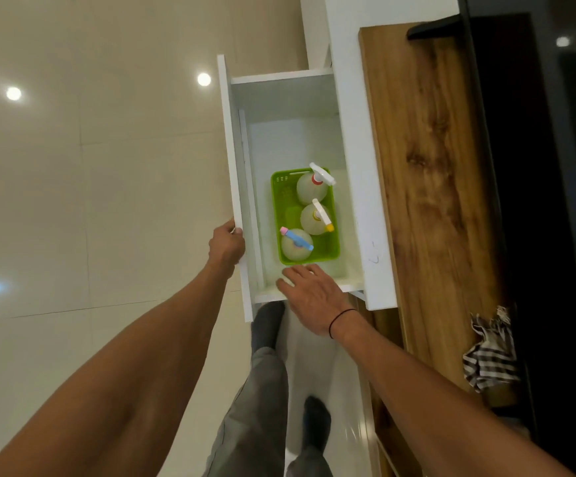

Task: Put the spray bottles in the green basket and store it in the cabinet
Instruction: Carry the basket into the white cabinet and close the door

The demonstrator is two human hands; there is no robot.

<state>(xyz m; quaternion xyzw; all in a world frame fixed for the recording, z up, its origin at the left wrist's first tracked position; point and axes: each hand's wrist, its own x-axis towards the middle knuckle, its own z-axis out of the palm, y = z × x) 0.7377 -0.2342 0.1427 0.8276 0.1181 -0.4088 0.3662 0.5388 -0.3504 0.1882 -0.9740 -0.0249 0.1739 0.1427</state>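
Seen from above, a green basket [328, 247] with three spray bottles [314, 218] sits inside an open white drawer [314, 98]. The left hand [226, 246] grips the drawer front's edge, fingertips hidden. The right hand [309, 297] hovers open, fingers spread, just beside the basket.

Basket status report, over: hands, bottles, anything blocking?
Left hand grips drawer front. Right hand open, just clear of basket. Three bottles upright inside basket, in open drawer. Nothing blocking.
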